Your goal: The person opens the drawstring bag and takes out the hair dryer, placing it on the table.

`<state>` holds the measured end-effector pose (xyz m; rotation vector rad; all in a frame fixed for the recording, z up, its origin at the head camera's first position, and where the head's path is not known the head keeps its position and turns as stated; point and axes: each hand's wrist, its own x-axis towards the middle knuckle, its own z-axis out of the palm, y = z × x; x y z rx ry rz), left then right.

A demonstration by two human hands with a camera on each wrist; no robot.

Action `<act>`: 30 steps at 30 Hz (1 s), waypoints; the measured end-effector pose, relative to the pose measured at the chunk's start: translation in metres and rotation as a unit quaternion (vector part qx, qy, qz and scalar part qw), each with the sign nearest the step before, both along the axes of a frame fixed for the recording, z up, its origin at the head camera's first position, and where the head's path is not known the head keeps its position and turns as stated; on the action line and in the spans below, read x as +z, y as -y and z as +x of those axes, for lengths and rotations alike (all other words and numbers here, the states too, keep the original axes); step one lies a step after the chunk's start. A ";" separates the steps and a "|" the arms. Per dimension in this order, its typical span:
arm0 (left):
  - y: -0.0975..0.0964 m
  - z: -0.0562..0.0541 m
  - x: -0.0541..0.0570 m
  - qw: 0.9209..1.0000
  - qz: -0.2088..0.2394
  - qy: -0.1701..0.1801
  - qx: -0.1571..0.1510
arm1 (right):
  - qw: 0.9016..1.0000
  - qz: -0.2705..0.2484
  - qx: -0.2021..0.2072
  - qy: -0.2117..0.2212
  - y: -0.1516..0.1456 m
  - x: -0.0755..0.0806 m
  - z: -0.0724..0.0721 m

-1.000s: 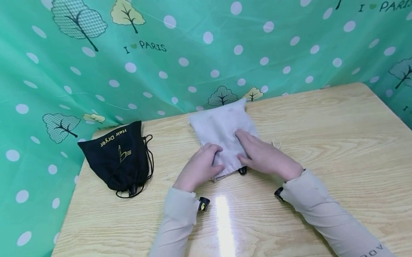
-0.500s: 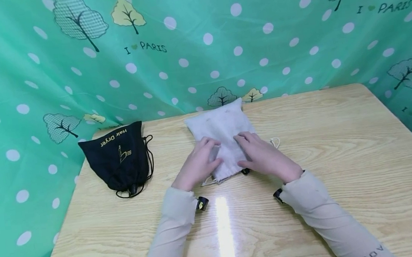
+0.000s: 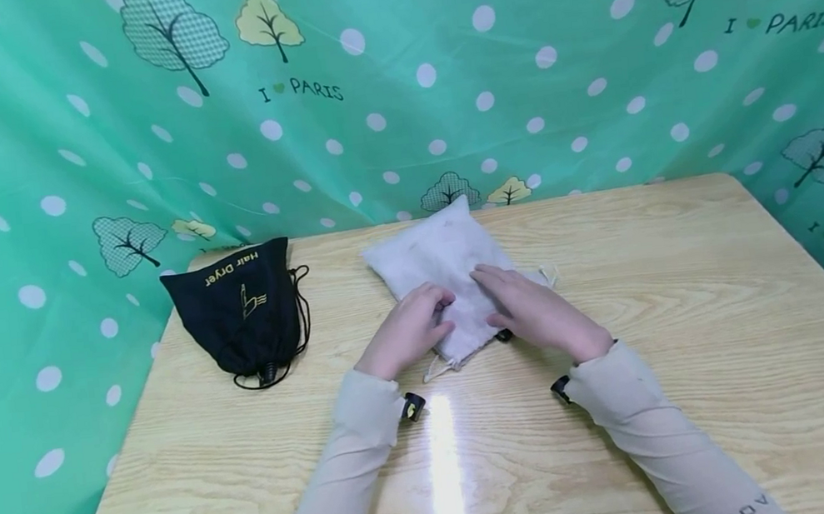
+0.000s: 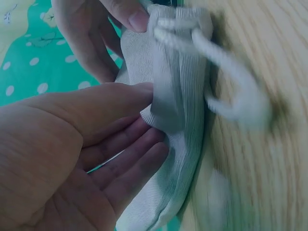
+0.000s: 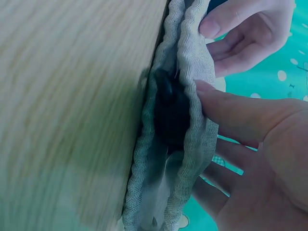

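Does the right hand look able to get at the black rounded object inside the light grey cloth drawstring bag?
Probably yes: the mouth of the light grey bag gapes around the black object, and the thumb of the right hand lies at the rim beside it. The other fingers look outside the cloth.

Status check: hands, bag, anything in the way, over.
Left hand and right hand both touching grey bag. Bag open, black object showing inside. Black pouch apart on left, not in the way.
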<state>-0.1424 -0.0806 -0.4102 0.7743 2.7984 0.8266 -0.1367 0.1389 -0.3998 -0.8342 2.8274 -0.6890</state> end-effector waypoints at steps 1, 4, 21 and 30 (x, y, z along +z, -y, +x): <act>-0.001 0.000 0.000 1.000 0.002 0.002 -0.001 | 1.000 -0.004 0.001 0.003 -0.001 0.000 0.000; -0.003 -0.001 0.000 1.000 0.005 0.009 -0.003 | 1.000 -0.009 0.003 0.007 -0.004 0.001 -0.001; 0.050 -0.016 0.014 0.993 0.059 -0.011 0.105 | 0.999 0.026 -0.036 0.031 -0.013 0.012 -0.004; 0.065 -0.024 0.002 0.985 0.081 -0.014 0.151 | 0.998 0.037 -0.031 0.032 -0.012 0.007 -0.005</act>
